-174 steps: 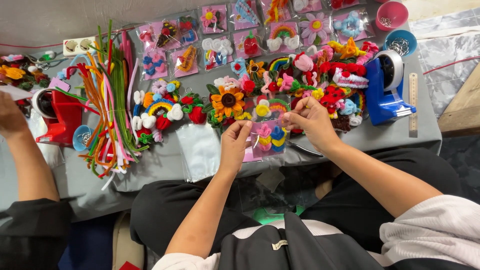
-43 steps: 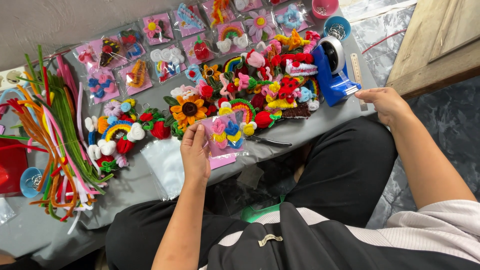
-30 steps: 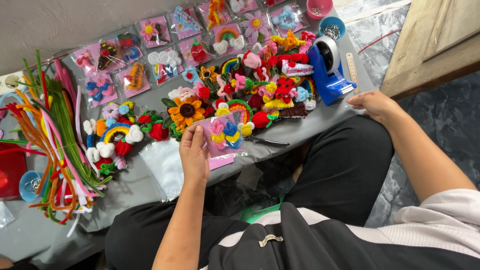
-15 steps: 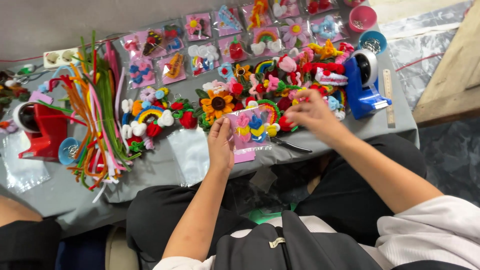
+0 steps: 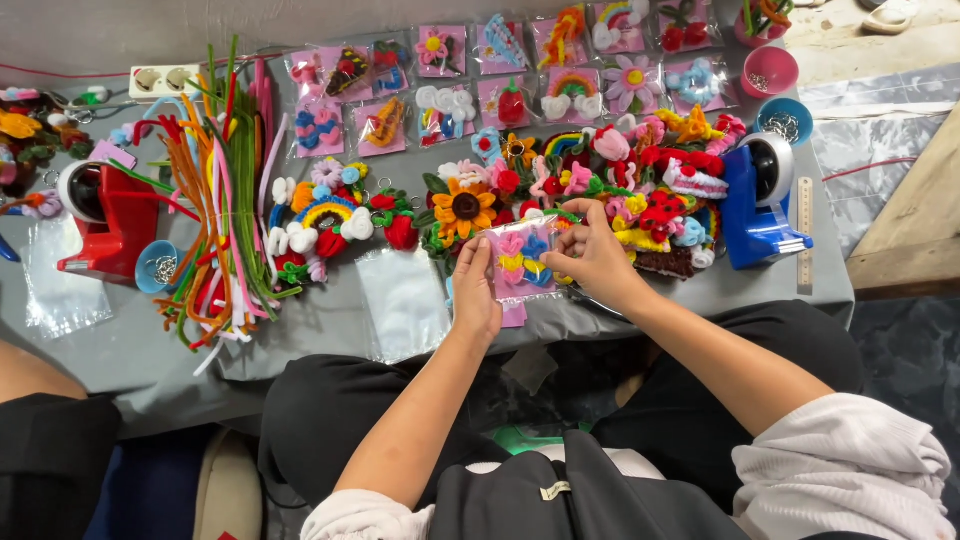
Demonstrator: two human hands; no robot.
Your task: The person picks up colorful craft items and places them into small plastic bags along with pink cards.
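While both hands pinch one clear packet of pipe-cleaner flowers (image 5: 522,258) at table centre, left hand (image 5: 474,290) at its 9 o'clock edge, right hand (image 5: 592,258) at 3 o'clock, a loosened grip could spill it among loose pipe-cleaner ornaments (image 5: 600,180) at 12 o'clock.

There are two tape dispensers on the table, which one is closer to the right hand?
The blue tape dispenser, at the table's right end just beyond the right hand. The red tape dispenser stands far off at the left end.
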